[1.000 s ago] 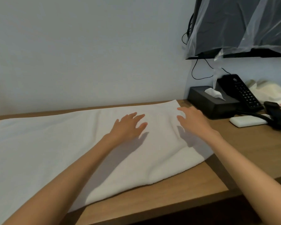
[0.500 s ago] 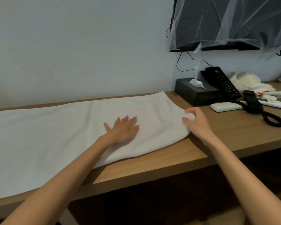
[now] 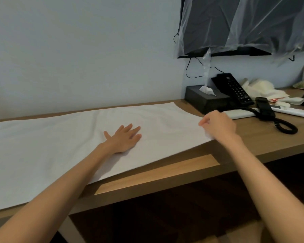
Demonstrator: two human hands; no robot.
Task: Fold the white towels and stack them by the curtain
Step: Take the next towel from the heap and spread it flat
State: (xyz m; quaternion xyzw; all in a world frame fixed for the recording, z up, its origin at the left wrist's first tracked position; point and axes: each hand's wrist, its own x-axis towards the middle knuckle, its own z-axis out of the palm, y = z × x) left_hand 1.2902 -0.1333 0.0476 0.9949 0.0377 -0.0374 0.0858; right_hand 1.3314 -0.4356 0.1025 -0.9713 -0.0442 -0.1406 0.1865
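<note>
The long wooden desk point(image 3: 165, 169) serves as the folding surface, its smooth, flat laminate top giving the cloth an even bed. A white towel point(image 3: 60, 137) is spread across most of the desk, from the left end to just short of the clutter on the right. It is a large soft rectangle with a fine, matte pile, lying nearly smooth, and its near edge runs aslant to the desk's front lip. No curtain shows from the head camera, so the stacking spot is out of view. On the wall above hangs a dark television point(image 3: 218, 23) draped in thin, crinkled clear plastic. Below it a black, hard-edged tissue box point(image 3: 205, 100) and a glossy black telephone point(image 3: 235, 88) sit close to the towel's far right corner. The left hand point(image 3: 125, 139) lies flat in the towel's middle with its fingers spread, probably to pin the cloth so it will not slide when the end is lifted. The right hand point(image 3: 218, 125) is at the right edge with its fingers curled. The picture is blurred there, but it seems to pinch that edge between thumb and fingertips, ready to carry it across for a fold.
</note>
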